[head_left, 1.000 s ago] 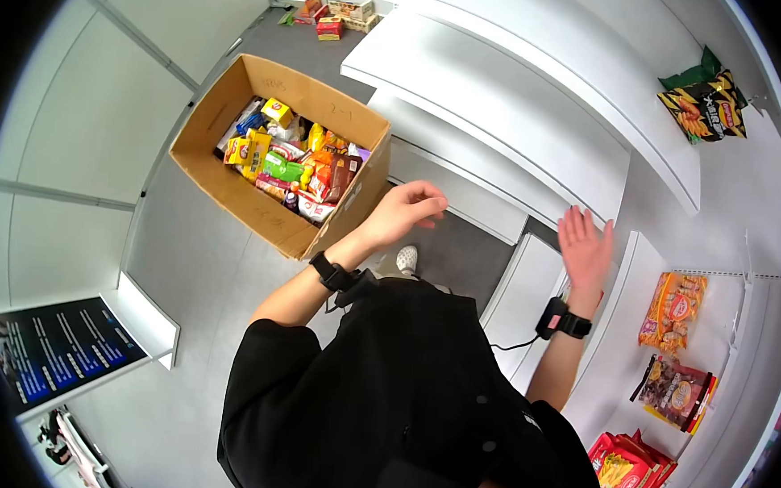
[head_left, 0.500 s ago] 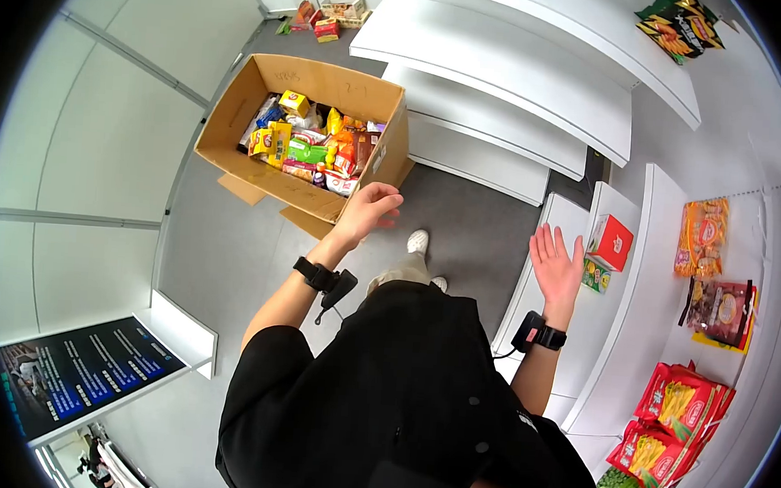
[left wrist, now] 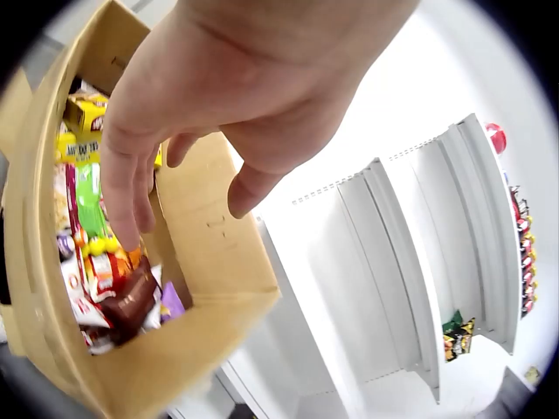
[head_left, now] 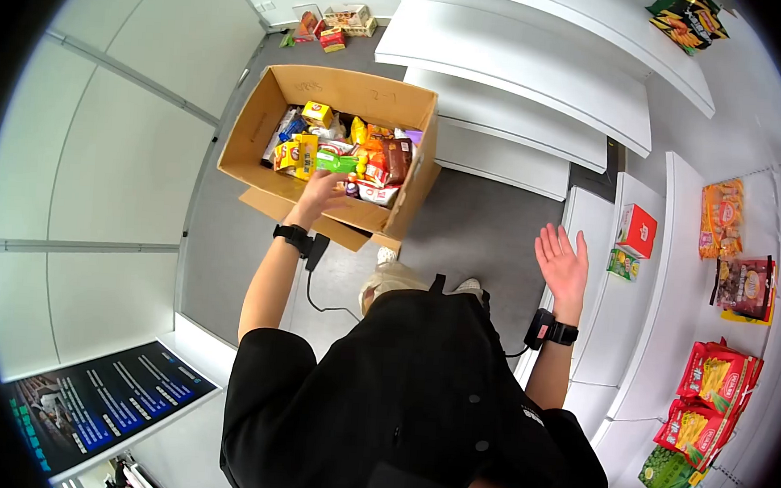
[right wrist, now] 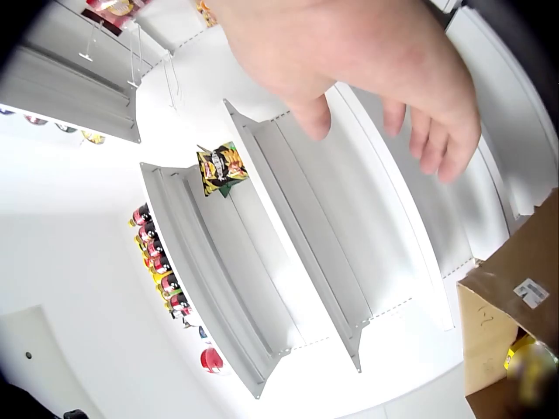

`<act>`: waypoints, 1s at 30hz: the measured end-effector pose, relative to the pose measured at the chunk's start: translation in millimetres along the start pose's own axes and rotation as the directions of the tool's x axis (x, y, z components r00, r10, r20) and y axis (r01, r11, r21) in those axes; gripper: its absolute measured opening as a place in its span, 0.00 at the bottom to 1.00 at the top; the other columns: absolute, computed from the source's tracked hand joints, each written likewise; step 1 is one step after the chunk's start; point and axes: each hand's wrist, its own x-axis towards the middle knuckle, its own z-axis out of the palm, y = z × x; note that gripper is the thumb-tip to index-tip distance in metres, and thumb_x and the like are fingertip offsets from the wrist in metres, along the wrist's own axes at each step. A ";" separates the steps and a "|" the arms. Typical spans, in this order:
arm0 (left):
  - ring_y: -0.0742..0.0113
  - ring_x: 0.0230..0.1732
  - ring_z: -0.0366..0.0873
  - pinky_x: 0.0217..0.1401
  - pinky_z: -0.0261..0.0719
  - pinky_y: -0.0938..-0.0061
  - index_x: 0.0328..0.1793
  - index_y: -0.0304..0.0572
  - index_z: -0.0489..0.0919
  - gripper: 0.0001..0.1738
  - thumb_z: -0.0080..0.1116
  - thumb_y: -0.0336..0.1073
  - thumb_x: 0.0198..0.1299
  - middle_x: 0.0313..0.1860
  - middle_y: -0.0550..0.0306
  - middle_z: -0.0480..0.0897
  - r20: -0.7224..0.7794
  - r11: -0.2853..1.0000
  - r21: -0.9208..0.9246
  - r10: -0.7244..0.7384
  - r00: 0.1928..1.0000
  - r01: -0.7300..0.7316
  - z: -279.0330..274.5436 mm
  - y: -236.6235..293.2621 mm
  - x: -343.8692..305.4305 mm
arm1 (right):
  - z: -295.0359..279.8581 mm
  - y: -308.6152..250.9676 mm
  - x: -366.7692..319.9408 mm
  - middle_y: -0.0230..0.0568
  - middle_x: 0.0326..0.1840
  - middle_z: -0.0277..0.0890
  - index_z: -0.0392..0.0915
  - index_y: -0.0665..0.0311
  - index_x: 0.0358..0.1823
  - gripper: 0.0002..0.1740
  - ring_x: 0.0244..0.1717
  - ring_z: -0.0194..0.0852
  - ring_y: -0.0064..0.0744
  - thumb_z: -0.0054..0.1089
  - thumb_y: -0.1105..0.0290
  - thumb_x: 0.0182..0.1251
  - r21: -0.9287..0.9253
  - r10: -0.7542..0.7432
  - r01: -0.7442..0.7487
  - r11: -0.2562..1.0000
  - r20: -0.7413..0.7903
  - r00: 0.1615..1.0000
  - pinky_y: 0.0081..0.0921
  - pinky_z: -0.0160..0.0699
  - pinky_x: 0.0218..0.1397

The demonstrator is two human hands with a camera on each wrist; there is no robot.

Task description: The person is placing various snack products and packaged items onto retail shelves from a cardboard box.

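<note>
A large cardboard box (head_left: 364, 95) stands on the floor, flaps folded out, filled with snacks. Among them lie a green packet (head_left: 336, 162), a yellow box (head_left: 317, 114) and a brown packet (head_left: 397, 159). My left hand (head_left: 319, 197) hovers over the box's near side, holding nothing. Seen from the left wrist, its fingers (left wrist: 122, 196) hang loosely bent above the contents. My right hand (head_left: 561, 262) is held out palm up beside the low shelving, fingers extended, nothing in it. In the right wrist view the box's corner (right wrist: 515, 262) shows below that hand.
White shelves (head_left: 509, 54) stand ahead and to the right. A red carton (head_left: 637, 230) sits on a low shelf. Red snack bags (head_left: 717, 380) hang at right; a black chip bag (head_left: 688, 22) hangs higher. Baskets (head_left: 346, 15) stand in the far corner.
My left hand has moved left from beside the box to above its near side. My right hand stays raised near the shelving. The view has turned, and the red carton has come into sight.
</note>
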 end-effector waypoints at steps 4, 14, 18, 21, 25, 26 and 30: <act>0.58 0.46 0.78 0.41 0.81 0.60 0.61 0.38 0.71 0.29 0.63 0.39 0.53 0.53 0.49 0.76 -0.205 0.998 0.057 0.025 0.978 -0.013 -88.4 21.8 60.7 | 38.8 62.8 25.7 0.50 0.64 0.64 0.62 0.68 0.62 0.30 0.68 0.58 0.43 0.57 0.55 0.67 -0.044 -0.003 0.002 0.999 -0.021 1.000 0.44 0.58 0.72; 0.55 0.51 0.81 0.48 0.80 0.63 0.54 0.35 0.77 0.34 0.70 0.49 0.42 0.47 0.42 0.82 -0.437 0.750 0.610 0.049 0.898 0.256 -245.4 7.8 301.7 | 120.2 172.8 43.9 0.50 0.68 0.60 0.61 0.68 0.63 0.30 0.71 0.55 0.43 0.56 0.56 0.68 0.043 -0.170 0.177 0.983 -0.120 0.978 0.43 0.56 0.73; 0.53 0.56 0.78 0.51 0.81 0.58 0.62 0.34 0.70 0.44 0.72 0.51 0.40 0.53 0.41 0.79 -0.513 0.743 0.585 0.028 0.858 0.326 -230.5 47.9 289.2 | 118.5 192.7 30.6 0.51 0.67 0.61 0.61 0.67 0.64 0.30 0.69 0.57 0.44 0.56 0.56 0.68 0.044 -0.251 0.268 0.962 -0.226 0.941 0.44 0.58 0.72; 0.53 0.49 0.81 0.45 0.81 0.61 0.64 0.33 0.67 0.48 0.75 0.49 0.37 0.47 0.44 0.81 -0.408 0.673 0.694 0.075 0.910 0.256 -249.2 16.4 354.2 | 109.1 203.3 15.9 0.50 0.66 0.62 0.61 0.67 0.64 0.31 0.68 0.59 0.43 0.58 0.56 0.67 0.026 -0.305 0.326 0.945 -0.288 0.908 0.43 0.60 0.71; 0.62 0.26 0.80 0.25 0.79 0.70 0.65 0.35 0.63 0.56 0.80 0.51 0.30 0.38 0.49 0.81 -0.268 0.798 0.575 -0.026 0.963 0.182 -268.8 -19.6 401.3 | 113.5 218.2 3.3 0.50 0.66 0.63 0.63 0.67 0.62 0.30 0.67 0.61 0.42 0.59 0.57 0.66 0.013 -0.367 0.399 0.917 -0.370 0.854 0.41 0.61 0.71; 0.64 0.23 0.79 0.25 0.79 0.72 0.68 0.37 0.58 0.62 0.80 0.55 0.27 0.39 0.50 0.82 -0.247 0.778 0.583 -0.105 0.963 0.235 -259.1 4.2 372.2 | 115.0 221.4 3.1 0.50 0.66 0.64 0.64 0.67 0.62 0.30 0.67 0.61 0.42 0.59 0.56 0.66 0.004 -0.372 0.403 0.915 -0.378 0.848 0.41 0.61 0.71; 0.68 0.16 0.74 0.16 0.73 0.74 0.70 0.38 0.55 0.62 0.79 0.53 0.31 0.30 0.53 0.81 -0.075 0.849 0.517 -0.082 0.994 0.109 -262.4 -1.2 387.6 | 119.1 227.7 3.1 0.49 0.65 0.64 0.64 0.67 0.62 0.30 0.67 0.61 0.42 0.59 0.56 0.66 -0.032 -0.385 0.406 0.913 -0.392 0.835 0.40 0.62 0.70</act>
